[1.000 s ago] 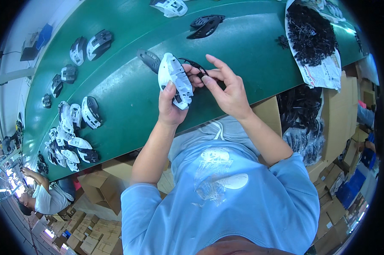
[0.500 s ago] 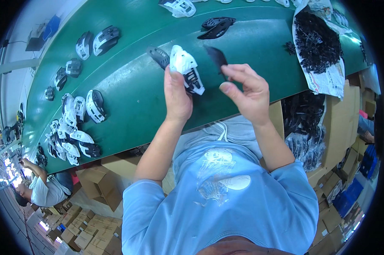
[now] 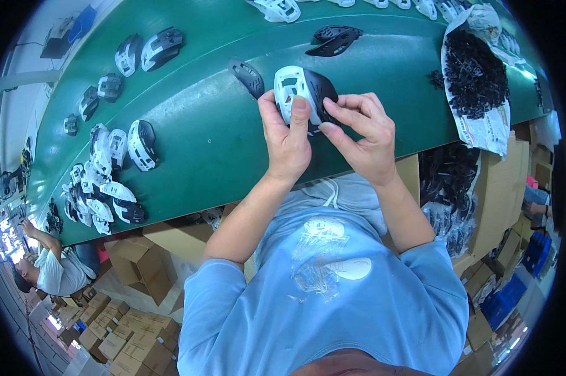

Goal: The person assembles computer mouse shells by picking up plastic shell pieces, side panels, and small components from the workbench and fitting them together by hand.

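A white mouse shell (image 3: 289,76) with cut-out openings is gripped in my left hand (image 3: 288,145), thumb across its near end. My right hand (image 3: 369,136) pinches a curved black side panel (image 3: 321,88), which lies against the right side of the shell. Whether the panel is seated there I cannot tell. Just left of the shell, a slotted dark panel (image 3: 246,75) rests on the green table (image 3: 195,182). Farther back on the table lie two black panels (image 3: 337,42), partly overlapping.
White-and-black shells (image 3: 98,199) are heaped at the left, with more pieces (image 3: 162,48) behind. Small black parts (image 3: 476,75) fill a white sack at the right. Below it stands a carton with black parts (image 3: 449,166). A person (image 3: 60,269) sits at the far left.
Both hands have come together. The black panel, held apart from the shell before, is now against its right side. My left hand has moved right and turned the shell.
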`<state>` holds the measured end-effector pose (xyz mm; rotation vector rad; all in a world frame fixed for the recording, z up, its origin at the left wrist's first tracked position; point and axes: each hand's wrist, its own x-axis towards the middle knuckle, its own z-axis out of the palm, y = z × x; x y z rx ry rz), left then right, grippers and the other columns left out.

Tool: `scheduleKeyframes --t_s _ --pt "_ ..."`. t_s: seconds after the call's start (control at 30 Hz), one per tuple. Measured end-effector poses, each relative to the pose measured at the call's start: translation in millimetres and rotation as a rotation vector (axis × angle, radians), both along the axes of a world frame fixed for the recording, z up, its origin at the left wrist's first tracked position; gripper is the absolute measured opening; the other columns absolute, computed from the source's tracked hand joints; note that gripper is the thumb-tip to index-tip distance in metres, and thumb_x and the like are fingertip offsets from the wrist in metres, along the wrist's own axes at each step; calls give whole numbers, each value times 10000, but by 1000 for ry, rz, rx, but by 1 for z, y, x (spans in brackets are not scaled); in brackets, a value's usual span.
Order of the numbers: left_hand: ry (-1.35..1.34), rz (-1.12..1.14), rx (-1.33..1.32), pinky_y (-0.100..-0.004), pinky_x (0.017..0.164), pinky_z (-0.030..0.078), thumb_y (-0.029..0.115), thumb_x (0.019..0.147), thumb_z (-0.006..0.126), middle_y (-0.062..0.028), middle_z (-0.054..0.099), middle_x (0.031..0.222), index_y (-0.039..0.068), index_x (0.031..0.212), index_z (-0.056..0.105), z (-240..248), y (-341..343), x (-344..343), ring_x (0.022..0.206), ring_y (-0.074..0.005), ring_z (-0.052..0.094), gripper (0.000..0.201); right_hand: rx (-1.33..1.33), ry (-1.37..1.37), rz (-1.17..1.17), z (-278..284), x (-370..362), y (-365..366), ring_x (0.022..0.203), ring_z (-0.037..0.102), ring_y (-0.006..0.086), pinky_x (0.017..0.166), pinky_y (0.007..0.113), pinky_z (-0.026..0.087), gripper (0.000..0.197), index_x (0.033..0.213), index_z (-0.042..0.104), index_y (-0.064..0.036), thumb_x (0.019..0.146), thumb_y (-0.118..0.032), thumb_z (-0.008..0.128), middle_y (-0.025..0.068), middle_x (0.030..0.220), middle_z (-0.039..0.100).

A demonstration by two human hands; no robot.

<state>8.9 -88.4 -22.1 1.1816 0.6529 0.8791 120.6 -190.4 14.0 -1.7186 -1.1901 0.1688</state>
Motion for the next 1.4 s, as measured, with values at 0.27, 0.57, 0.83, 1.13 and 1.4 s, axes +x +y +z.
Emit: scheduleKeyframes --t_s 0.27,0.57,0.83,1.13,1.4 --pt "-50 -80 -405 -401 1111 429 545 1127 318 -123 563 1405 39 1468 417 -12 -18 3 1297 -223 542 618 21 -61 38 -10 7 -3 1087 604 344 960 427 509 699 1337 691 -51 721 -303 903 172 1226 659" --pt "467 -108 1129 -521 1166 338 345 929 747 -276 447 1487 -60 1522 377 21 14 -9 1372 -394 453 808 -133 -235 188 -22 52 -31 1097 597 347 970 430 521 744 1299 636 -21 651 -267 906 162 1201 680" --pt "373 -421 1388 -448 702 439 390 807 812 -129 581 841 39 923 656 -1 32 48 769 -337 537 401 -153 -170 16 -39 33 -47 1040 618 346 962 433 528 671 1242 643 -6 673 -252 897 149 1157 665" --pt "322 -548 1417 -459 744 460 482 730 872 -136 610 920 20 1006 648 12 31 52 826 -349 556 583 -263 -200 111 -9 86 -76 969 688 309 882 413 559 415 1170 767 -95 820 -301 852 106 1047 750" --pt "396 -405 1437 -457 792 494 562 627 942 -151 629 982 13 1067 643 44 82 16 897 -356 594 765 -536 -553 -192 8 240 -170 991 684 322 886 434 536 237 1065 761 -84 871 -219 789 102 1017 758"
